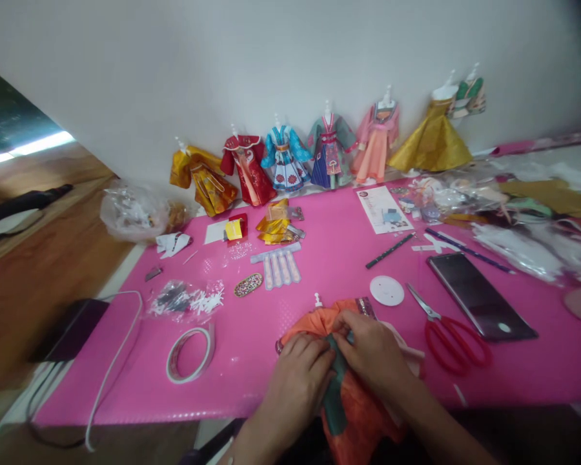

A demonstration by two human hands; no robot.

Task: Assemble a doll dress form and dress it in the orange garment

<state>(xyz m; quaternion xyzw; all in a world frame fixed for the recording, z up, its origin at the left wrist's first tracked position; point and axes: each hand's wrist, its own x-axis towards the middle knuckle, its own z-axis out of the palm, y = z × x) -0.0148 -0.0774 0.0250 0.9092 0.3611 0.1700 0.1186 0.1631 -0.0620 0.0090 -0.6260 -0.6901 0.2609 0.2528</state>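
An orange doll dress (357, 413) lies at the table's near edge, its lower part hanging toward me. A white doll neck peg (317, 299) pokes out at its top. Down its front runs a dark green fabric strip (334, 412). My left hand (297, 371) is closed, with its fingers curled on the dress beside the strip. With thumb and fingertips together, my right hand (372, 349) pinches the strip near the waist. My fingers partly cover the spot where they meet the cloth.
Red-handled scissors (458, 342), a phone (479, 294) and a white disc (387, 290) lie to the right. A tape roll (190, 355) and a white cable (121, 361) are left. Several dressed dolls (286, 155) stand along the wall. Plastic bags (518, 248) crowd the right side.
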